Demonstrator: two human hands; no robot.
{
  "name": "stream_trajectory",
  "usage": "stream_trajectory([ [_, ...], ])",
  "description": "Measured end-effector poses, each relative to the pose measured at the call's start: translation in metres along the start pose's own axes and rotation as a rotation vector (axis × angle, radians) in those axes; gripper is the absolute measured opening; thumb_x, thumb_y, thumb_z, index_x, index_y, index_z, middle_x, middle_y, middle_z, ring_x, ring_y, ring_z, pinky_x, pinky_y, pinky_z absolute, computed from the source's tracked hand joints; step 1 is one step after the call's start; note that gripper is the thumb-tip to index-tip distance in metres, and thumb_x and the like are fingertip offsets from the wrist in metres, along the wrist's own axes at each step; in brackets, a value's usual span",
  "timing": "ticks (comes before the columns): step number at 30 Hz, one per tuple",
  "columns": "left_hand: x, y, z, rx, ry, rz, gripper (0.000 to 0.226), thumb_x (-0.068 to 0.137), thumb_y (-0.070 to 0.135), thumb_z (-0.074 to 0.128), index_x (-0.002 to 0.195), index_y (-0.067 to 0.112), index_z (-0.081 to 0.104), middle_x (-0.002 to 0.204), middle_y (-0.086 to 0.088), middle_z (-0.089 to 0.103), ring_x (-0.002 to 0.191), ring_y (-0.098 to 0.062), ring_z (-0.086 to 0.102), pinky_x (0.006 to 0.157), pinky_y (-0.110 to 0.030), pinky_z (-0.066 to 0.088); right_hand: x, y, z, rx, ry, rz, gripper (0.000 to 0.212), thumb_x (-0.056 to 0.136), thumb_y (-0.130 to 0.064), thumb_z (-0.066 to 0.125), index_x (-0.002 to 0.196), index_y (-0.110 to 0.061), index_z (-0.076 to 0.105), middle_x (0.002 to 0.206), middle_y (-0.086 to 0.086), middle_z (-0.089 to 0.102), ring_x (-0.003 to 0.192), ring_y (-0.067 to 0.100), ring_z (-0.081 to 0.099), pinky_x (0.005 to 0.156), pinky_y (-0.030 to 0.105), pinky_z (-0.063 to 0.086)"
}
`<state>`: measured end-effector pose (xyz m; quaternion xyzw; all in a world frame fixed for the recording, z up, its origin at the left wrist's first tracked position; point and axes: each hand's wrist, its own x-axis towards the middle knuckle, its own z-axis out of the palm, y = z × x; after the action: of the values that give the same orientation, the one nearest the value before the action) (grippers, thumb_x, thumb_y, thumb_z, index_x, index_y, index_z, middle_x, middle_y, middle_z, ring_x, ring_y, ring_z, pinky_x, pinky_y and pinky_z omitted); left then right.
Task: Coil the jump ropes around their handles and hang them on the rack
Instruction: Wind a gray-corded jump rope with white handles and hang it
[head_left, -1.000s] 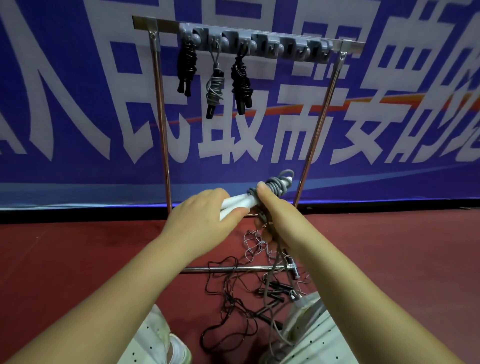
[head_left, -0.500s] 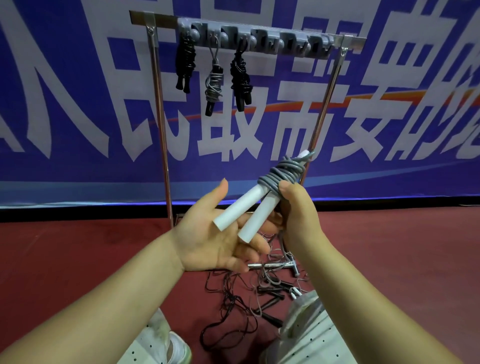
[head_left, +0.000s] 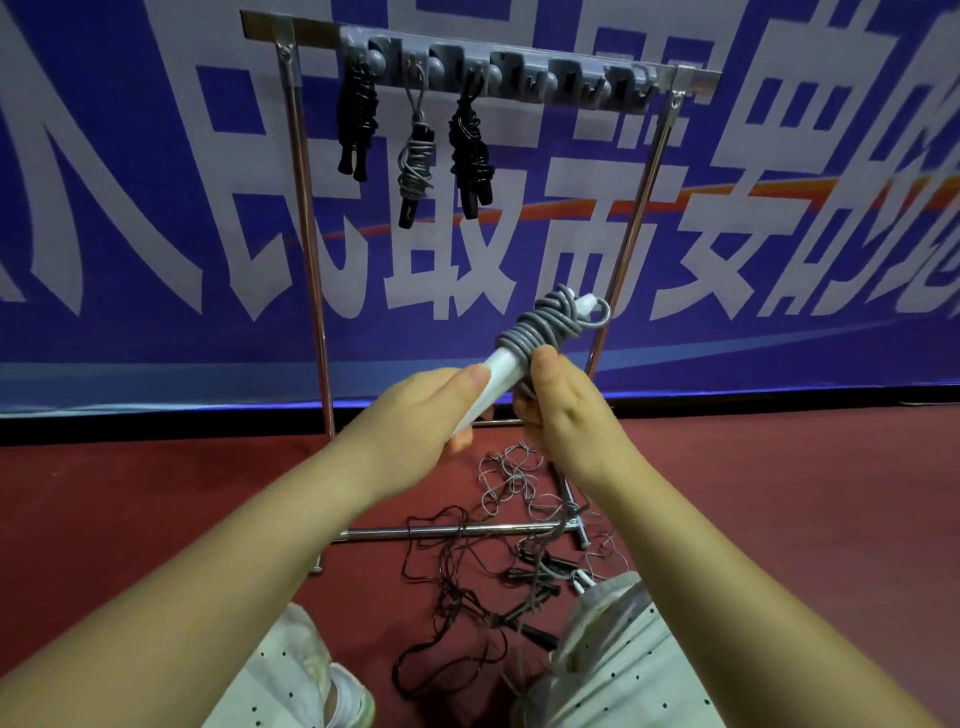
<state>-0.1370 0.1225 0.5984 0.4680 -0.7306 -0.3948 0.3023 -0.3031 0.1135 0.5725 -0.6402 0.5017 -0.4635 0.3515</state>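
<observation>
Gripping white handles (head_left: 485, 387): left hand (head_left: 415, 415), right hand (head_left: 563, 410) fingers | grey rope (head_left: 545, 325) coiled tight

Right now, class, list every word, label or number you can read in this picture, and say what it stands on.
"人民最需要的": large white characters on the blue banner, cropped at both edges.
Upper row of characters: cut off, unreadable.
Rack, jump ropes: no text visible.

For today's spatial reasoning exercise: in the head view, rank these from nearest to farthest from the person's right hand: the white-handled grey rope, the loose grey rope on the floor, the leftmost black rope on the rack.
1. White-handled grey rope: gripped in the right hand.
2. Loose grey rope: on the floor, just below.
3. Leftmost black rope: hanging far up-left.
</observation>
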Motion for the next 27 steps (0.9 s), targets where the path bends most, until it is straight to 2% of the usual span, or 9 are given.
stream_trajectory([
  [2, -0.001, 0.001, 0.000, 0.150, 0.058, 0.001, 0.059, 0.094, 0.056, 0.029, 0.088, 0.005, 0.057, 0.065, 0.001, 0.048, 0.057, -0.016, 0.038, 0.062, -0.034, 0.034, -0.001, 0.003, 0.003, 0.029, -0.022, 0.036, 0.055, 0.090, -0.069, 0.024, 0.073, -0.019, 0.041, 0.057, -0.012, 0.034, 0.048, 0.005, 0.028, 0.052, 0.026, 0.025],
  [5, -0.001, 0.001, -0.002, 0.361, 0.150, -0.021, 0.048, 0.088, 0.056, 0.030, 0.087, 0.015, 0.055, 0.070, 0.003, 0.052, 0.066, -0.018, 0.048, 0.061, -0.035, 0.037, -0.004, 0.003, 0.006, 0.133, -0.073, 0.182, 0.060, 0.088, -0.066, 0.021, 0.088, -0.013, 0.050, 0.056, -0.007, 0.033, 0.044, 0.008, 0.024, 0.042, 0.021, 0.024],
  [9, 0.002, -0.004, -0.008, 0.509, 0.234, -0.045, 0.041, 0.083, 0.063, 0.037, 0.093, 0.027, 0.055, 0.075, 0.006, 0.058, 0.073, -0.013, 0.055, 0.061, -0.032, 0.041, -0.005, 0.006, 0.009, 0.151, -0.081, 0.271, 0.068, 0.095, -0.062, 0.021, 0.102, -0.006, 0.059, 0.062, -0.003, 0.040, 0.044, 0.009, 0.028, 0.045, 0.022, 0.022],
  [13, 0.004, -0.012, -0.007, 0.553, 0.279, -0.015, 0.036, 0.085, 0.060, 0.047, 0.100, 0.029, 0.054, 0.081, 0.009, 0.057, 0.076, -0.011, 0.054, 0.062, -0.032, 0.041, -0.007, 0.002, 0.012, 0.152, -0.092, 0.241, 0.075, 0.094, -0.067, 0.026, 0.095, 0.001, 0.058, 0.064, 0.006, 0.039, 0.045, 0.010, 0.026, 0.047, 0.025, 0.021],
  [16, 0.005, -0.014, -0.006, 0.553, 0.301, 0.025, 0.038, 0.082, 0.060, 0.054, 0.108, 0.032, 0.053, 0.090, 0.014, 0.053, 0.080, -0.009, 0.052, 0.063, -0.030, 0.036, -0.007, 0.000, 0.013, 0.091, -0.055, 0.207, 0.060, 0.085, -0.067, 0.031, 0.083, -0.012, 0.054, 0.072, 0.012, 0.037, 0.049, 0.013, 0.022, 0.049, 0.028, 0.019],
  [21, 0.003, -0.015, -0.003, 0.592, 0.277, 0.065, 0.040, 0.079, 0.057, 0.058, 0.107, 0.031, 0.048, 0.095, 0.016, 0.053, 0.082, -0.010, 0.053, 0.065, -0.030, 0.040, -0.012, 0.000, 0.010, 0.135, -0.035, 0.164, 0.039, 0.102, -0.042, 0.034, 0.083, -0.009, 0.040, 0.060, 0.004, 0.029, 0.041, 0.004, 0.023, 0.042, 0.016, 0.023],
  [23, 0.002, -0.015, -0.005, 0.486, 0.244, 0.056, 0.036, 0.079, 0.061, 0.053, 0.094, 0.028, 0.053, 0.081, 0.013, 0.058, 0.074, -0.012, 0.054, 0.064, -0.032, 0.042, -0.014, -0.002, 0.010, 0.199, -0.042, 0.132, 0.035, 0.103, -0.037, 0.034, 0.085, -0.007, 0.039, 0.060, 0.001, 0.026, 0.039, 0.002, 0.023, 0.041, 0.013, 0.023],
  [25, 0.001, -0.011, -0.011, 0.044, 0.105, -0.043, 0.047, 0.081, 0.067, 0.047, 0.084, 0.023, 0.063, 0.071, 0.010, 0.064, 0.071, -0.018, 0.058, 0.069, -0.034, 0.044, -0.016, -0.005, 0.009, 0.278, -0.058, 0.089, 0.037, 0.104, -0.033, 0.034, 0.078, -0.007, 0.038, 0.063, 0.003, 0.027, 0.042, 0.002, 0.024, 0.042, 0.013, 0.024],
  [27, 0.001, -0.012, -0.017, -0.452, -0.174, -0.199, 0.069, 0.080, 0.071, 0.037, 0.100, 0.012, 0.068, 0.081, -0.006, 0.072, 0.074, -0.024, 0.065, 0.072, -0.036, 0.048, -0.017, -0.005, 0.008, 0.341, -0.063, 0.065, 0.038, 0.101, -0.036, 0.037, 0.072, -0.012, 0.040, 0.059, -0.003, 0.033, 0.042, 0.001, 0.028, 0.042, 0.012, 0.027],
])
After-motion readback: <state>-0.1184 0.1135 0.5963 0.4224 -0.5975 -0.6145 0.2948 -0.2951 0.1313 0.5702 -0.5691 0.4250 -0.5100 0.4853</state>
